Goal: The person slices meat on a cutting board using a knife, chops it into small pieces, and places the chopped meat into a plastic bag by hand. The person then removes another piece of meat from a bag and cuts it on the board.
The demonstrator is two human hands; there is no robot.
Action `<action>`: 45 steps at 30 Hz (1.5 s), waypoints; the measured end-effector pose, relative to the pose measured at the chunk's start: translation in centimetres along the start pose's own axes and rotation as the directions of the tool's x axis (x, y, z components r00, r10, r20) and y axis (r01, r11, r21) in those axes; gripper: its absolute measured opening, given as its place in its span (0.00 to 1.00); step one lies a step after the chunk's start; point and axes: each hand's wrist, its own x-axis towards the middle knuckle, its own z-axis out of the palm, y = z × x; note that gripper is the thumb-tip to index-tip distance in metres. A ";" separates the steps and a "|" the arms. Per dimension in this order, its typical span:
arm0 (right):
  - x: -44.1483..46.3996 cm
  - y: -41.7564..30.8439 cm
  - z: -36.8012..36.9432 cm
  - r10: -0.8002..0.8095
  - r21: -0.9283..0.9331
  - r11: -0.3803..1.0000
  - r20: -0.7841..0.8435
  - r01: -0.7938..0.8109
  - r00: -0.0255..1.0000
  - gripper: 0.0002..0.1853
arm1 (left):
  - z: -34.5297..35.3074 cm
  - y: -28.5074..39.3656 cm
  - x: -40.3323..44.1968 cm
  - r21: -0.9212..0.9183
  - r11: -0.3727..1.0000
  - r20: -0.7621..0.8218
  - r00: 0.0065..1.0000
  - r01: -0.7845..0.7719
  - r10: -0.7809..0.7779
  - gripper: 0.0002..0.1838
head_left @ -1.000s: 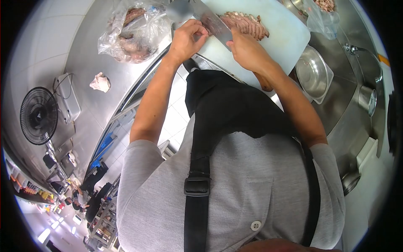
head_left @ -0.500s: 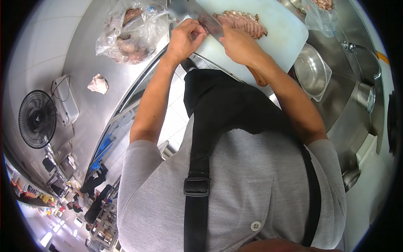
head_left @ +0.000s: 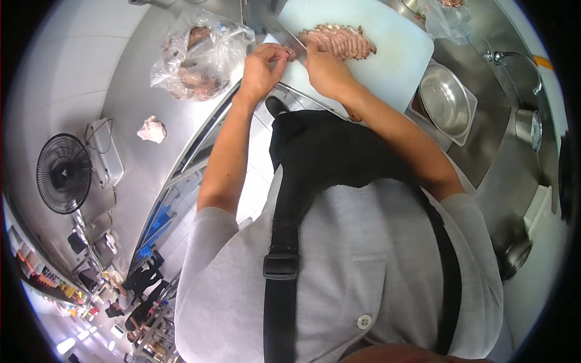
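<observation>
On the white cutting board [head_left: 402, 72] lies a row of sliced cooked meat [head_left: 342, 42]. My right hand [head_left: 328, 74] is closed round a cleaver [head_left: 284, 35]; its broad blade points up and left, and the end of its wooden handle [head_left: 353, 114] shows below my wrist. Left of the blade, my left hand [head_left: 264, 69] has its fingers bent and pressed against a small end piece of meat [head_left: 292, 54]. The blade stands between this piece and the sliced row. Where its edge meets the meat is partly hidden by my right hand.
A clear plastic bag [head_left: 196, 60] with meat chunks lies left on the steel counter [head_left: 136, 91], near a crumpled white scrap [head_left: 152, 130]. At right are a metal bowl [head_left: 446, 100], a faucet [head_left: 514, 57] and another plastic bag [head_left: 448, 24]. A fan [head_left: 63, 173] stands far left.
The whole view has shifted a little, with the board and sliced meat lower left in the frame. Both hands keep much the same places at the meat and cleaver.
</observation>
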 end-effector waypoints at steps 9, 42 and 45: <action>-0.8 -1.3 -6.1 -0.058 -0.028 0.998 -0.077 0.056 0.995 0.16 | 0.4 2.1 -0.3 0.038 0.977 -0.077 0.975 0.212 -0.208 0.14; -2.7 0.3 -4.4 -0.011 0.063 0.998 0.081 0.006 0.997 0.19 | 0.6 0.3 1.1 0.024 0.998 0.012 0.998 0.064 -0.064 0.07; -2.1 0.1 -4.8 0.001 0.095 0.995 0.131 -0.014 0.991 0.20 | 0.6 0.1 1.2 0.000 0.997 0.009 0.997 0.082 -0.082 0.06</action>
